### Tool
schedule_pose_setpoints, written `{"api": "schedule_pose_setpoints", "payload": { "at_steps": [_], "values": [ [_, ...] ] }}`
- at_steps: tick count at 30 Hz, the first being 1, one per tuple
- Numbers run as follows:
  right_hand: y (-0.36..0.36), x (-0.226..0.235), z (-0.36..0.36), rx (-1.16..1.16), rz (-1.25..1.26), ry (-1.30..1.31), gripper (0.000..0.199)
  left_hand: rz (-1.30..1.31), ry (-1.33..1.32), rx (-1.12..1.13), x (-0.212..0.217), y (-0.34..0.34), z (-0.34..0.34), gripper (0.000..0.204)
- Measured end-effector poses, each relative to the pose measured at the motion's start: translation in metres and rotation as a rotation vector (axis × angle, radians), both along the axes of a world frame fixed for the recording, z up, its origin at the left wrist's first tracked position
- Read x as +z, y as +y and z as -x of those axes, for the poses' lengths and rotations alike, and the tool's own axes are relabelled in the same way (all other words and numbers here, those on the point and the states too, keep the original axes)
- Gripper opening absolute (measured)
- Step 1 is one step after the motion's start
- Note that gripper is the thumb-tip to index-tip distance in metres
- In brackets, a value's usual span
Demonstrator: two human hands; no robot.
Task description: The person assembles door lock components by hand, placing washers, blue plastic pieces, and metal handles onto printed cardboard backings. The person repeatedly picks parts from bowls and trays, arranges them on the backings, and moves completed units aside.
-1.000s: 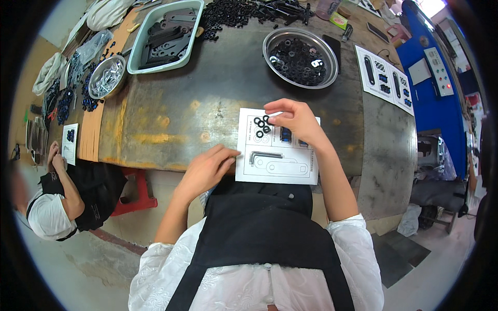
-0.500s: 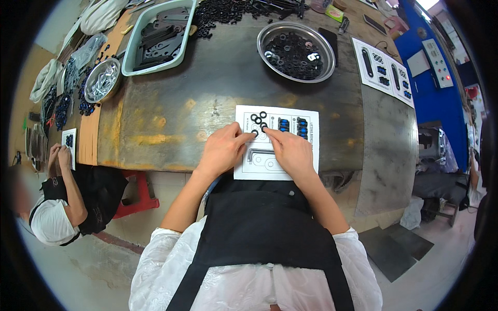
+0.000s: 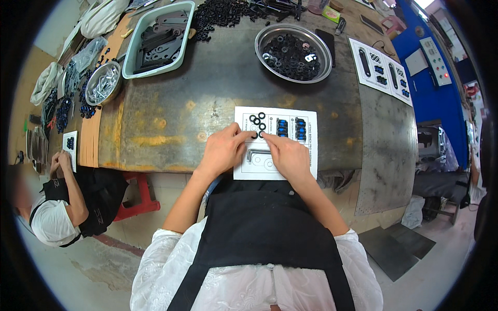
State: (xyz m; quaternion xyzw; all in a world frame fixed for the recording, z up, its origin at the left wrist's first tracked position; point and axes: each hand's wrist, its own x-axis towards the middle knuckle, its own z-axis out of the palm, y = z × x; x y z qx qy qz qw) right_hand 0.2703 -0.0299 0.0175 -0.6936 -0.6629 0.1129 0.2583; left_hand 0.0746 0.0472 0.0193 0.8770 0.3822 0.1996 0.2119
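A white printed card (image 3: 308,160) lies at the table's near edge, with several black washers (image 3: 258,118) loose on its upper left part. My left hand (image 3: 223,149) reaches in with its index finger stretched out, the tip on a washer. Opposite it, my right hand (image 3: 288,154) has its index fingertip at another washer right beside the first. Neither hand grips anything; the fingertips partly cover those two washers. Two rows of black-and-blue nuts (image 3: 300,129) sit right of the washers. Below, an L-shaped hex key (image 3: 258,153) shows; I cannot tell whether it is printed.
A steel bowl of black washers (image 3: 293,56) stands beyond the card, a phone beside it. Far left are a pale tub of black plates (image 3: 158,41) and a bowl of bolts (image 3: 102,83). More filled cards (image 3: 381,72) lie right. At left a co-worker (image 3: 65,194) handles another card.
My right index fingertip has drawn slightly nearer to me and to the left, uncovering a washer. My left hand stays in place. The view has shifted slightly.
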Motion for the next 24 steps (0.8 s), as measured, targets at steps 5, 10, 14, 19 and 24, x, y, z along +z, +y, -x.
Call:
{"api": "schedule_pose_setpoints", "payload": {
  "at_steps": [5,10,14,19,24],
  "values": [
    [0.023,-0.002,-0.003,0.013,0.014,-0.022,0.022,-0.176,0.0,-0.045,-0.002,0.029,-0.015,0.038],
    [0.022,0.004,0.0,-0.011,0.128,-0.069,0.022,-0.18,0.065,-0.055,-0.004,0.022,-0.004,0.03],
    [0.018,-0.003,0.0,-0.006,0.077,-0.033,0.021,-0.148,0.021,-0.044,-0.001,0.015,-0.004,0.035],
    [0.035,0.007,-0.004,-0.012,0.06,0.023,0.021,-0.133,0.002,0.033,-0.006,0.028,-0.006,0.035],
    [0.052,-0.003,-0.012,0.017,0.029,-0.062,0.021,-0.159,0.037,0.0,-0.007,0.039,-0.011,0.035]
  ]
}}
